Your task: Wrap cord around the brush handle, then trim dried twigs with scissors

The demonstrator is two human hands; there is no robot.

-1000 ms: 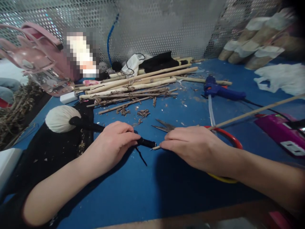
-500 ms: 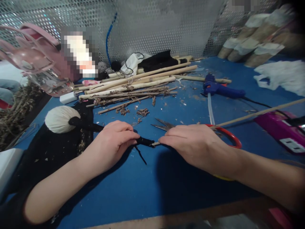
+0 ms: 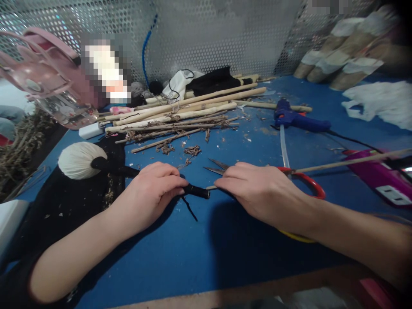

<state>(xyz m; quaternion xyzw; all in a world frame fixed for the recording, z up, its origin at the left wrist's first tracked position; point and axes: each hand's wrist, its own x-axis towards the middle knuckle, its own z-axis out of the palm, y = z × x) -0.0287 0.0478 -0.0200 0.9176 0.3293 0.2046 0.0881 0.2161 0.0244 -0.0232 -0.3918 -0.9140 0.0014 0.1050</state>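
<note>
Both hands are at centre frame, low over the blue table [image 3: 199,253]. The left hand [image 3: 154,189] is closed, knuckles up, around a black stem [image 3: 197,191]. This stem runs from a white puff [image 3: 77,160] at left of frame, passes under the palm, and leaves the fingertips as a short free end pointing right. The right hand [image 3: 257,193] is closed in a pinch on a thin pale stick [image 3: 347,160]. Thumb and forefinger grip it close to its left tip, and the rest of the stick trails off to the right edge of the frame, rising slightly. The two long axes run left to right and are nearly in line. The stick tip lies just beside the free end of the stem, in the narrow gap between the two sets of fingertips. Whether tip and end touch, or the tip has entered the end, cannot be told. The stem end lies right of the left fingers and left of the right fingers, and the left hand is the nearer to it. Scissors [image 3: 216,166] lie on the table behind the right hand, blades pointing left and red handle partly covered by the wrist. A blue glue gun [image 3: 301,122] sits in the upper right, well apart. A bundle [image 3: 186,109] of bare sticks with bark scraps lies at upper centre, and a magenta box [image 3: 380,178] is at right under the stick.
</note>
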